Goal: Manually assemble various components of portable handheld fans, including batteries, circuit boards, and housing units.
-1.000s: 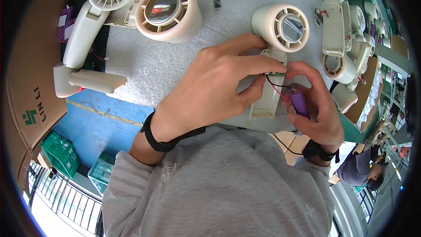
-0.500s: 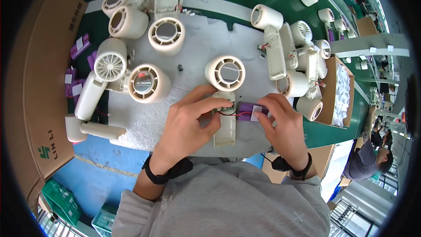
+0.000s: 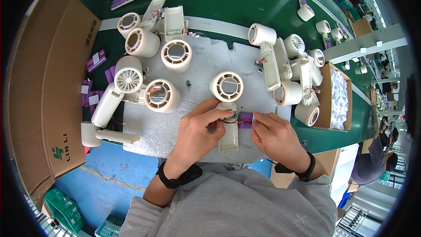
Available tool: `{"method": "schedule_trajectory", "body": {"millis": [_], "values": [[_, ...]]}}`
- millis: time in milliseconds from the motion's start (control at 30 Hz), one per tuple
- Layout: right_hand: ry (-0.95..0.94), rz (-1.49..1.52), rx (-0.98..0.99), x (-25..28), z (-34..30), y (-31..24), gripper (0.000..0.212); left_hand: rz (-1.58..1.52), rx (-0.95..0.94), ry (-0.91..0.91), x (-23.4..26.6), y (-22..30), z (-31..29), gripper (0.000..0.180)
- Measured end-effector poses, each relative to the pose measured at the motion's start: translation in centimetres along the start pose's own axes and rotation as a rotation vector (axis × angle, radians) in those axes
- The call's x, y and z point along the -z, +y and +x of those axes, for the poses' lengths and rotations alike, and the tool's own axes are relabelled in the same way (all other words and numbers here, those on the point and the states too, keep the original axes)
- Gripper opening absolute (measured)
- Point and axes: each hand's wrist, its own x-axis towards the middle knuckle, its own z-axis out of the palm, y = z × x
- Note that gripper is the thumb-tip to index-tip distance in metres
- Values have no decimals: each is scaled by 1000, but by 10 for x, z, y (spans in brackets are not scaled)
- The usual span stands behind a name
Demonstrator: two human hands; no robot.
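A cream handheld fan lies in front of me with its handle shell uncovered and pointing toward me. My left hand is closed at the top of that handle, thumb and fingers around a small green circuit board. Red and dark wires run from the board to a purple battery pack just right of the handle. At the pack's right end, my right hand pinches with thumb and forefinger where its white pad sits; the fingers mostly cover the pad.
Several other fans stand or lie left and right on a grey foam mat. Purple battery packs lie beside a tall cardboard box at left. A carton of white pieces is at right. People work farther right.
My right fingers have drawn together over the white pad, covering more of it. My left hand stays at the circuit board. The whole view has shifted slightly.
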Motion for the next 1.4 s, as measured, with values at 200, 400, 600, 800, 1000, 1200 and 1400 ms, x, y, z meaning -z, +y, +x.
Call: {"method": "schedule_trajectory", "body": {"millis": [200, 400, 600, 800, 1000, 1200, 1400], "values": [[62, 117, -90, -1, 0, 0, 13, -3, -35, -2, 1, -6, 0, 35], [131, 208, -177, -1, -4, -2, 12, -30, -33, -53, 3, -4, 1, 35], [106, 185, -185, -2, -6, 0, 12, -57, -7, -98, 6, -2, 3, 34], [105, 140, -141, -3, -6, -3, 11, -70, -3, -98, 6, -2, 4, 33], [98, 53, -167, -7, -4, -8, 11, -57, 20, -99, 4, 0, 4, 32], [151, 186, -250, -8, -9, -2, 11, -50, 17, -88, 4, 0, 3, 32], [181, 283, -281, -5, -9, -3, 11, -68, 31, -103, 4, -2, 4, 33]]}}
